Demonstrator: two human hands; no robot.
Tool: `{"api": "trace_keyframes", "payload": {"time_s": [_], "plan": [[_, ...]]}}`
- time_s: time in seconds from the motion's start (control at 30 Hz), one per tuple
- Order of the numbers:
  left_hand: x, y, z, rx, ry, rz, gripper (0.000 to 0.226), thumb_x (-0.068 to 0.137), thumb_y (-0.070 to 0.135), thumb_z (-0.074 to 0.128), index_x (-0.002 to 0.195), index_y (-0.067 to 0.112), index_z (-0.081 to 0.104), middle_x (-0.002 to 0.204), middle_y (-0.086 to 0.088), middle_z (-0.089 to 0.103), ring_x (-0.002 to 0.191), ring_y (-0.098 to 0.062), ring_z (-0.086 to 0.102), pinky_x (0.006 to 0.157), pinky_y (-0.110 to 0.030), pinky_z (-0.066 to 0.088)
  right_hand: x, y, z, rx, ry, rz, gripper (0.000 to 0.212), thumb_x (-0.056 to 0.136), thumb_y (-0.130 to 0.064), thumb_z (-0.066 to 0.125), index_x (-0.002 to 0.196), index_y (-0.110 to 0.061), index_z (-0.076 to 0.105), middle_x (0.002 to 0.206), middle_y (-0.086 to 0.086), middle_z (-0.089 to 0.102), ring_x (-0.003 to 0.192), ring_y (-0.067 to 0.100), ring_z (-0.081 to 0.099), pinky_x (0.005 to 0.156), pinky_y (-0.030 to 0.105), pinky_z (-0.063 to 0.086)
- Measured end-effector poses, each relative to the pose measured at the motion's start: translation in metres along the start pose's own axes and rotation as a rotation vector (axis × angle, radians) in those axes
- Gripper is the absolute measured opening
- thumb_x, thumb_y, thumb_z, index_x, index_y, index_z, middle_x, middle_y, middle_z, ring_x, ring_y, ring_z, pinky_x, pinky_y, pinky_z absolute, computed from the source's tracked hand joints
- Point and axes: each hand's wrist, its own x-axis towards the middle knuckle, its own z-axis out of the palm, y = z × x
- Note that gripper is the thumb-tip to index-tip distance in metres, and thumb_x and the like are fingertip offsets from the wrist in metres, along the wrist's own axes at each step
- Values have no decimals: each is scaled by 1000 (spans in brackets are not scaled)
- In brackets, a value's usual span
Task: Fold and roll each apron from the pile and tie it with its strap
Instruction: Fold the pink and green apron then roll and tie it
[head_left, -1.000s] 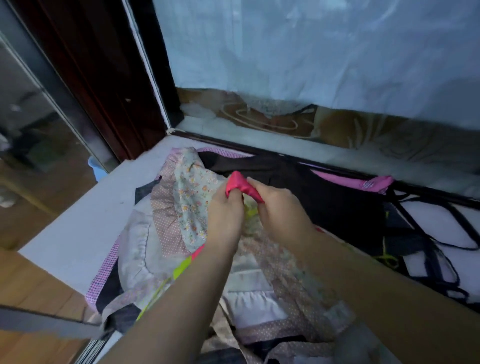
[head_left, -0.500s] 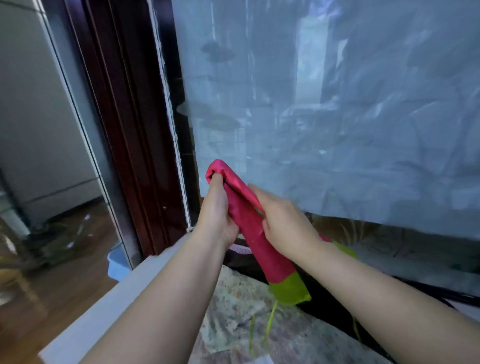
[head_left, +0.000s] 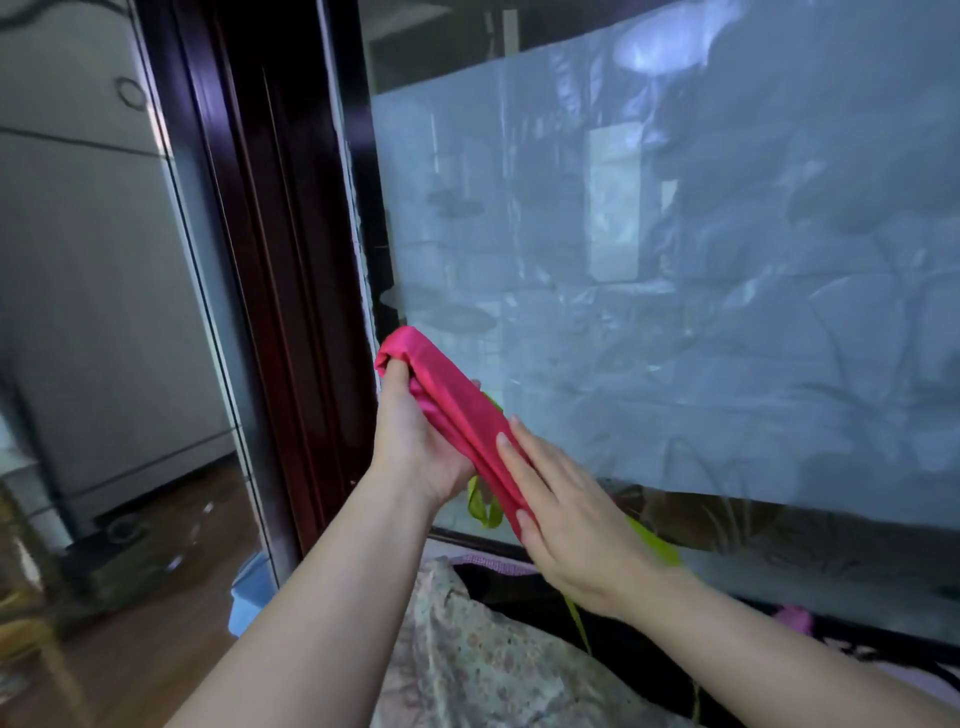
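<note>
The left hand (head_left: 415, 441) clutches the upper end of the rolled pink apron (head_left: 457, 410), held aloft before the frosted window (head_left: 675, 286); the right hand (head_left: 576, 525) lies flat along it, fingers extended — green strap (head_left: 480, 506) dangling below, floral aprons (head_left: 467, 670) beneath.

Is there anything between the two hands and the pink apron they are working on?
Nothing visible. The left hand grips the upper end of the pink apron, and the right hand lies flat against its lower part. A green strap hangs below, clear of both hands' contact.
</note>
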Motion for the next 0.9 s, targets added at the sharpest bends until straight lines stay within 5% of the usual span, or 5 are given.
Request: {"api": "trace_keyframes", "payload": {"time_s": [0.1, 0.33, 0.6, 0.73, 0.9], "plan": [[-3, 13, -2, 24, -114, -3, 66, 85, 66, 49, 121, 12, 59, 128, -17, 59, 121, -37, 54, 102, -56, 39, -3, -6, -13, 490, -20, 185, 55, 89, -62, 37, 140, -43, 27, 150, -14, 26, 136, -3, 26, 114, 23, 24], [-8, 19, 14, 171, -292, -44, 77, 83, 72, 36, 130, 15, 57, 125, -23, 61, 122, -39, 54, 99, -54, 41, 19, 18, -49, 872, -290, 485, 58, 66, -39, 84, 115, -27, 56, 107, -8, 68, 92, 2, 66, 85, 22, 52], [3, 28, 35, 93, -186, 50, 67, 89, 65, 41, 125, 11, 63, 127, -18, 61, 110, -32, 64, 87, -50, 52, 33, 38, -74, 879, -408, 395, 31, 66, -40, 82, 85, -18, 70, 76, -9, 68, 70, 4, 61, 70, 20, 48], [16, 15, 28, 20, -35, 75, 52, 91, 57, 49, 105, 10, 65, 88, -8, 70, 80, -25, 70, 75, -43, 58, 28, 45, -74, 878, -444, 360, 13, 75, -27, 79, 73, -23, 67, 63, -17, 62, 60, -2, 55, 63, 16, 43], [16, -12, -6, -77, -14, -64, 53, 85, 42, 55, 122, 4, 55, 109, -14, 58, 101, -30, 63, 72, -54, 57, 15, 57, -62, 877, -325, 505, 21, 73, -28, 80, 85, -13, 72, 69, -10, 69, 61, -1, 61, 61, 17, 47]]}}
